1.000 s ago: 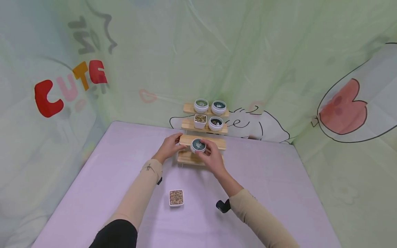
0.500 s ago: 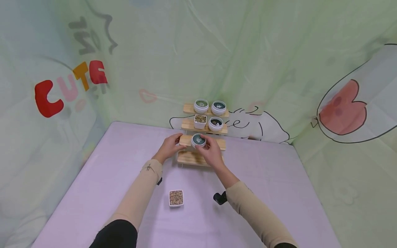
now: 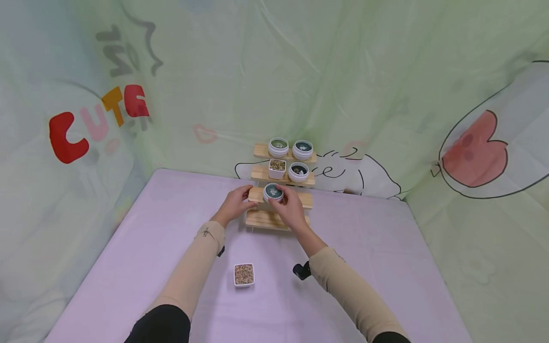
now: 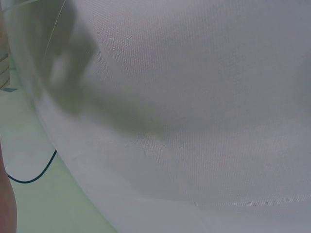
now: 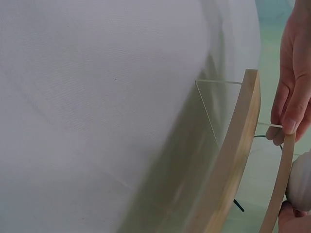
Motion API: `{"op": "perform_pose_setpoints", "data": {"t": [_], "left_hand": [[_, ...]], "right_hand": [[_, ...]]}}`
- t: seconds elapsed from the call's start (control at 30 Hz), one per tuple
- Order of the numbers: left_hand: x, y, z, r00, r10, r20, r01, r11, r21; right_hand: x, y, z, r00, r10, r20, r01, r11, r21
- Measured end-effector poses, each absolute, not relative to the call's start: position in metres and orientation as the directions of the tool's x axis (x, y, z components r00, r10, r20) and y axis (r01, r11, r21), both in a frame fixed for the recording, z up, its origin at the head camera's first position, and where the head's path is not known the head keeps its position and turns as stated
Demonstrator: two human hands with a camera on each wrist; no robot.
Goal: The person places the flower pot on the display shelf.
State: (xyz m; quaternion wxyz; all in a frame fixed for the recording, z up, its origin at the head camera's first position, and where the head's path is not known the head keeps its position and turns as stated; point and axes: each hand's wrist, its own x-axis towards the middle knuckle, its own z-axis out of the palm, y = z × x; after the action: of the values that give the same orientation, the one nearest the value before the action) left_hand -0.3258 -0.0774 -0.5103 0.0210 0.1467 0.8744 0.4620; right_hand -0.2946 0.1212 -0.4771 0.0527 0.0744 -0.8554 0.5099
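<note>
My right hand [image 3: 292,209] holds a small round white pot [image 3: 273,191] with a dark teal top, thumb and fingers at its rim. The pot is at the left part of the third board down [image 3: 303,200] of a four-tier wooden stand. My left hand [image 3: 233,206] grips this board's left end; in the right wrist view its thumb [image 5: 290,125] presses the board's edge with fingers behind. That view also shows the pot's side [image 5: 302,182] against the board. In the left wrist view the stand is mostly out of sight.
Two round pots, one green-topped [image 3: 279,146] and one teal-topped [image 3: 303,149], stand on the top board. Below them are a square gravel pot [image 3: 277,168] and a round dark-filled pot [image 3: 298,171]. Another square gravel pot [image 3: 244,275] sits on the lilac tablecloth [image 3: 364,267].
My right hand has lifted the round pot up and back from in front of the third board to over its left part. My left hand has stayed at the board's end.
</note>
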Motion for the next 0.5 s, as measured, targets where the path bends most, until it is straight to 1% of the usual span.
{"op": "perform_pose_setpoints", "data": {"t": [0.3,0.5], "left_hand": [[-0.3265,-0.0772,-0.5094,-0.958,0.274,0.089,0.228,0.534,0.814],[-0.3251,-0.0768,-0.5085,-0.958,0.274,0.086,0.226,0.537,0.813]], "right_hand": [[-0.296,0.1195,-0.4762,-0.985,-0.07,0.157,-0.171,0.486,-0.857],[-0.2971,0.1185,-0.4762,-0.977,-0.096,0.189,-0.211,0.472,-0.856]]}}
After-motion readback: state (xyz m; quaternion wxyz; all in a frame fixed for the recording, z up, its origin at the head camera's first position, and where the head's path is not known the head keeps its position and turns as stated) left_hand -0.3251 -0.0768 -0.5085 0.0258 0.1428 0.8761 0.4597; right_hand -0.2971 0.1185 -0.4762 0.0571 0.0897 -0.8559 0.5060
